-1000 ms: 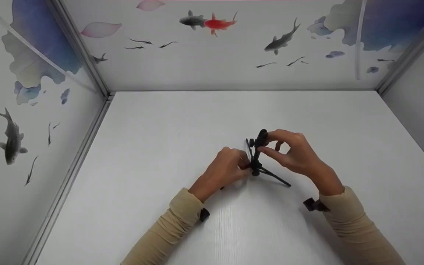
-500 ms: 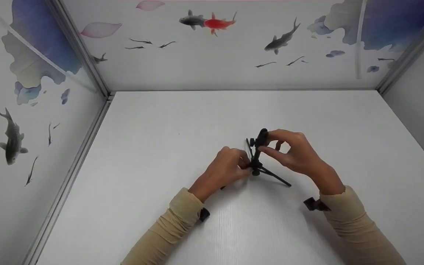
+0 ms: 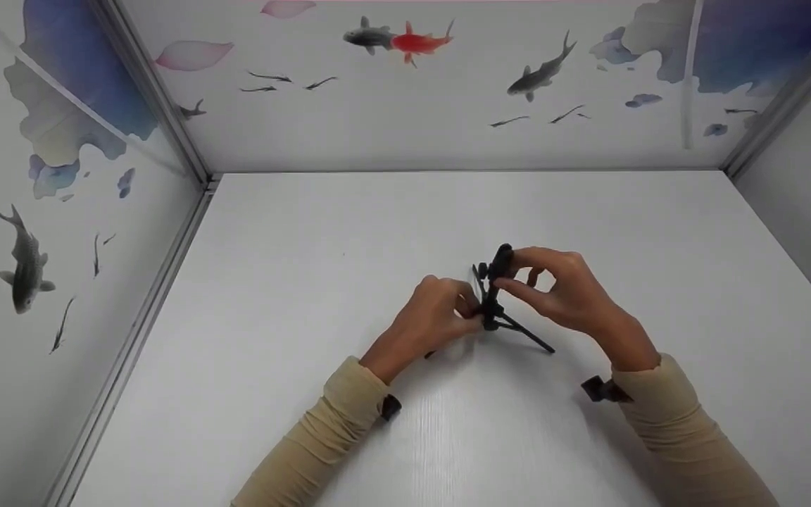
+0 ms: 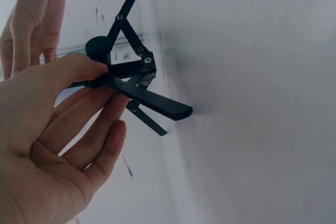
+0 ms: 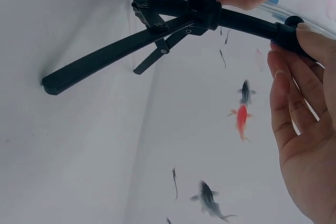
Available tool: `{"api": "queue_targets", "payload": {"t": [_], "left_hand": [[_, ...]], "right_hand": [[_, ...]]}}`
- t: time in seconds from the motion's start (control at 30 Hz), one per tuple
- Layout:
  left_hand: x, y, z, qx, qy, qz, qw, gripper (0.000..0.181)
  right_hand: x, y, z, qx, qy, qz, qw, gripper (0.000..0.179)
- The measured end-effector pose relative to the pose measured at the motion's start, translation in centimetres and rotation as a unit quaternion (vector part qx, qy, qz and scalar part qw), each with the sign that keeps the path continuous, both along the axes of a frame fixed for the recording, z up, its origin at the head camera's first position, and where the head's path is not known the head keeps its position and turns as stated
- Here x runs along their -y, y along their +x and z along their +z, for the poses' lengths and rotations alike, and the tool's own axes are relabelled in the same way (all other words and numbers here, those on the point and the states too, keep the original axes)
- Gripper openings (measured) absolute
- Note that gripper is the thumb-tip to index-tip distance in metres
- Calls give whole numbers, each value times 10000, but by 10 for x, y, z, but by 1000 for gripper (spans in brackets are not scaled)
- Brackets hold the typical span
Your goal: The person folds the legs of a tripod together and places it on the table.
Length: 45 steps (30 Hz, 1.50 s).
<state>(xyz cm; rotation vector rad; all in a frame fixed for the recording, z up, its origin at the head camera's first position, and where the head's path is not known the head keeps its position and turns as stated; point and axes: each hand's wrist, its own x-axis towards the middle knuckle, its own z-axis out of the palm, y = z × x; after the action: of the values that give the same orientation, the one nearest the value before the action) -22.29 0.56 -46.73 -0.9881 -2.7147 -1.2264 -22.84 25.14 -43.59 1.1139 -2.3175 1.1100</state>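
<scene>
A small black tripod [image 3: 529,336] stands on the white table with its thin legs spread, its column leaning slightly right in the head view. My left hand [image 3: 435,313] pinches the collar where the legs join. In the left wrist view, that thumb lies just under a round knob [image 4: 98,48], and a flat leg [image 4: 163,103] points away from the fingers. Higher up, my right hand [image 3: 566,289] pinches the top of the column between thumb and fingers. The right wrist view shows the column [image 5: 247,23] running from the collar into that grip, beside a smaller knob [image 5: 293,21].
White panels printed with fish and leaves enclose the white table [image 3: 293,232] at the back and sides. A metal frame rail [image 3: 145,310] runs along the left edge. Small black devices, such as the one at the right cuff [image 3: 604,389], sit on both wrists.
The tripod's lower part and my left hand have shifted slightly upward in the head view. Both hands keep the same grips.
</scene>
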Motion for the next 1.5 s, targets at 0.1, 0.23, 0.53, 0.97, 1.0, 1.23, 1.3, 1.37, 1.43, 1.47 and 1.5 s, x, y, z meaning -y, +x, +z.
{"api": "queue_targets", "payload": {"t": [0.1, 0.23, 0.53, 0.97, 1.0, 1.23, 1.3, 1.37, 1.43, 1.47, 1.5], "left_hand": [[0, 0, 1, -2, 11, -20, 10000, 11], [-1, 0, 0, -18, -39, -32, 10000, 11], [0, 1, 2, -159, 2, -81, 9998, 11], [1, 0, 2, -261, 21, -24, 9997, 10], [1, 0, 2, -261, 23, -21, 9997, 10], [2, 2, 2, -304, 34, 18, 9995, 10], [3, 2, 2, -320, 22, 39, 9995, 11], [2, 2, 2, -316, 17, 53, 9995, 11], [2, 1, 2, -302, 20, 57, 9995, 11], [2, 1, 2, -291, 31, 50, 9996, 11], [2, 1, 2, -283, 46, 43, 9996, 11]], "right_hand": [[0, 0, 0, -10, -33, 19, 10000, 33], [1, 1, 0, -66, -93, 68, 9999, 32], [1, 2, 1, -75, -62, 46, 9999, 32], [1, 1, 1, -119, -70, 57, 9999, 34], [2, 1, 1, -122, -78, 62, 9999, 35], [1, 1, 2, -4, -29, 45, 10000, 32], [1, 1, 1, 50, 3, 20, 10000, 31], [0, 1, 1, 72, 27, 6, 10000, 30], [0, 1, 1, 71, 46, 0, 10000, 29], [0, 1, 1, 73, 47, 3, 10000, 29], [0, 1, 1, 64, 48, 5, 10000, 28]]}}
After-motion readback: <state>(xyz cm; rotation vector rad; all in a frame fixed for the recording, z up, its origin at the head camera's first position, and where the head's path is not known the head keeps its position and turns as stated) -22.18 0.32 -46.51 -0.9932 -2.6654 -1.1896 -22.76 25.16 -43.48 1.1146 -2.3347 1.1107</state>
